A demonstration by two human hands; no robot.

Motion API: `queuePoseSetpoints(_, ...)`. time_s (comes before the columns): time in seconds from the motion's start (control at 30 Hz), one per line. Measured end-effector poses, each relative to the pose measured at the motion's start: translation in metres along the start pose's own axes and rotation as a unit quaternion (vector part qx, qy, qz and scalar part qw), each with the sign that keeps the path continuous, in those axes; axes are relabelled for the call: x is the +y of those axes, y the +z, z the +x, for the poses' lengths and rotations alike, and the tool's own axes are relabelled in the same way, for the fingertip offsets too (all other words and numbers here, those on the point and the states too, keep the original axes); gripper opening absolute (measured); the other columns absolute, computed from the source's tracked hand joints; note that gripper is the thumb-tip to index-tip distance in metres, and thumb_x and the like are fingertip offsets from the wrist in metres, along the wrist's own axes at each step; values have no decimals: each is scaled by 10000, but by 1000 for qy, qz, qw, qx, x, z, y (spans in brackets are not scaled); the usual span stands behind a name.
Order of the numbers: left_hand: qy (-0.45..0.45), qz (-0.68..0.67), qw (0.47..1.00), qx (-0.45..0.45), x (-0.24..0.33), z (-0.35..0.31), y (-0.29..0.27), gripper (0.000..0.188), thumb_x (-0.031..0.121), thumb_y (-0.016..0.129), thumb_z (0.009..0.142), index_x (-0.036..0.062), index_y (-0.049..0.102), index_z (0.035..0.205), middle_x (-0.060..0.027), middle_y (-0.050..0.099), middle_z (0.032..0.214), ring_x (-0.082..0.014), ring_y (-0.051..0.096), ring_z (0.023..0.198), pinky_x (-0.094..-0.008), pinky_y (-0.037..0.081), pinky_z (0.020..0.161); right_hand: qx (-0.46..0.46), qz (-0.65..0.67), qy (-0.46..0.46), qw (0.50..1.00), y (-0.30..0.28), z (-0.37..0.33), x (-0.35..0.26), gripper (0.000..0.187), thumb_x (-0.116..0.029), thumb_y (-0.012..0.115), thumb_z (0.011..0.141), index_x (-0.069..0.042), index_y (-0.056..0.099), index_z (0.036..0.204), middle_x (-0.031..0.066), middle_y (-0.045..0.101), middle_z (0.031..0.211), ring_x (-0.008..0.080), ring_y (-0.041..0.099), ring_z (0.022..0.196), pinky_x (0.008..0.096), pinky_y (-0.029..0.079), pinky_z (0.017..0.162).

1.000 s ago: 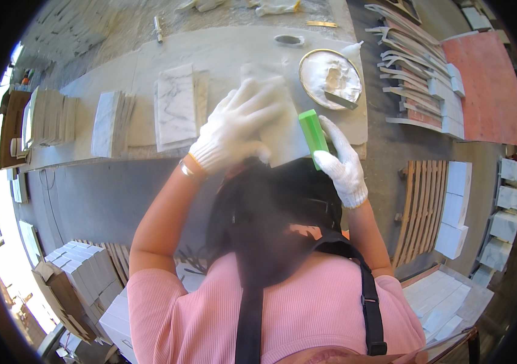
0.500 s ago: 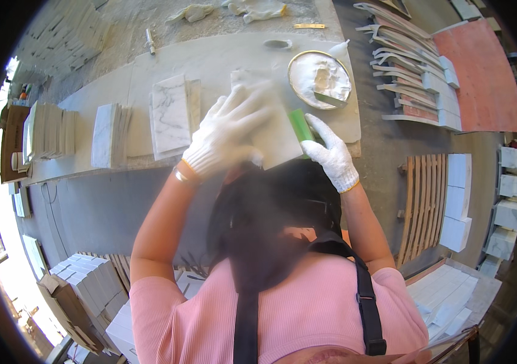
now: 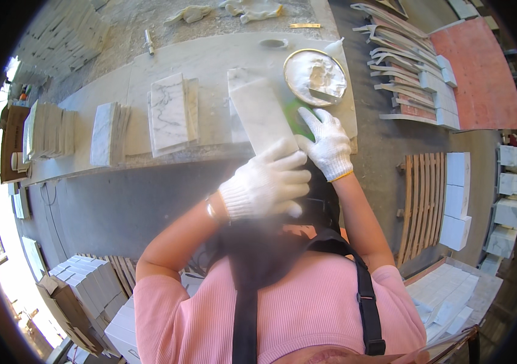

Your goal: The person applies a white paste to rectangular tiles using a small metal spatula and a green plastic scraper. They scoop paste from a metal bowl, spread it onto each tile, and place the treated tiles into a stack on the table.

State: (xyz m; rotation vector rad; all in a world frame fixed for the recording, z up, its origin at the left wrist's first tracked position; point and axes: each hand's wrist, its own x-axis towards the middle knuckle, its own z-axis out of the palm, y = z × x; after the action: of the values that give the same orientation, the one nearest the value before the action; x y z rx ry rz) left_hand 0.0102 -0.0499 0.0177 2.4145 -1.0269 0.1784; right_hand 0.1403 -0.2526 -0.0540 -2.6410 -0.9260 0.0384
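Note:
A long white marble tile (image 3: 261, 115) lies tilted near the front edge of the stone workbench (image 3: 210, 57). My left hand (image 3: 268, 182), in a white knit glove, grips the tile's near end. My right hand (image 3: 328, 144), also gloved, rests beside the tile's right edge and holds a green tool (image 3: 298, 115), mostly hidden under the palm. Just beyond my right hand stands a round bowl of white paste (image 3: 315, 76) with a scraper in it.
Veined marble tiles (image 3: 170, 112) and more stacks (image 3: 108, 133) lie on the bench to the left. Curved stone pieces (image 3: 404, 67) and a red board (image 3: 483, 79) sit to the right. Wooden slats with white blocks (image 3: 452, 194) and tile stacks (image 3: 85, 285) stand on the floor.
My left hand slid from the tile's far part toward me to its near end, uncovering most of the tile. My right hand with the green tool lowered beside the tile.

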Motion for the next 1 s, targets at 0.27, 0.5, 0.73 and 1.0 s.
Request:
queuePoseSetpoints(0.27,-246,13,958,145,7,-65,-26,490,364,813,797,17,725,1132,-164,700,1295,-445,622,1240,-518,503,1039,11,-14,0,1000,-23,2,-13,601,-355,787,895,-190,654,1458,148,626,1424,388,607,1254,482,519,1056)
queuePoseSetpoints(0.5,-378,42,901,209,-8,-76,5,938,471,933,694,26,625,1460,-245,559,1557,-482,480,1477,-536,418,1184,85,41,-122,988,-43,-16,-26,525,-23,762,876,-190,732,1373,155,700,1288,373,672,1148,441,568,988)
queuePoseSetpoints(0.73,-325,37,923,205,-41,-62,18,1105,487,949,613,45,534,1538,-253,424,1663,-501,393,1527,-552,378,1214,45,4,-182,982,-52,-27,-39,636,30,692,821,-247,727,1393,167,665,1363,392,646,1219,468,538,1035)
queuePoseSetpoints(1.0,-317,-3,921,226,-50,-63,23,1047,375,966,589,115,565,1521,-233,459,1646,-501,432,1500,-555,405,1197,12,-80,-185,979,-45,-8,-64,652,-8,532,876,-292,698,1439,201,472,1597,449,446,1426,526,387,1171)
